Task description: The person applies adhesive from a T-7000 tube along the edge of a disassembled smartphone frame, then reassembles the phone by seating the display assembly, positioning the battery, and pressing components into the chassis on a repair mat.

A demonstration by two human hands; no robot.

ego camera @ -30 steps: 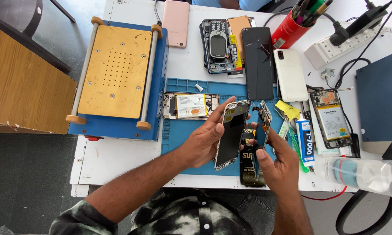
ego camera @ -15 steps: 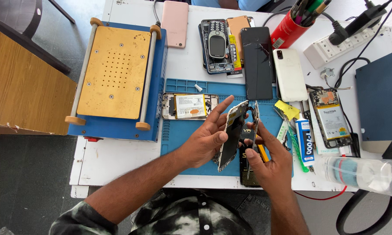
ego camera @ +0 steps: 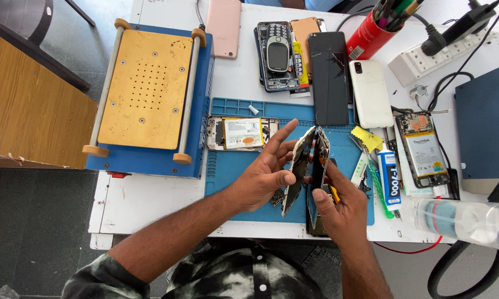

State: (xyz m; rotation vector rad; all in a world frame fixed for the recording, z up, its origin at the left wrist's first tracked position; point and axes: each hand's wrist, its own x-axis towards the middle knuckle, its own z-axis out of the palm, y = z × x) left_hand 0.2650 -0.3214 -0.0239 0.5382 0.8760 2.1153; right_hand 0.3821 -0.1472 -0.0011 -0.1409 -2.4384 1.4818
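My left hand grips a phone frame held on edge, thumb on its lower side and fingers spread behind it. My right hand holds a thin dark screen panel right beside the frame, the two almost face to face and close together. Both are held above a blue work mat. Another opened phone with a white battery lies on the mat just beyond my left hand.
A blue and yellow heating plate machine sits at the left. Several phones lie at the back. A glue tube, an opened phone, a red pen holder, a power strip and a clear bottle stand right.
The frame and screen panel have been turned more on edge and brought closer together. My right hand shifted slightly left along the panel.
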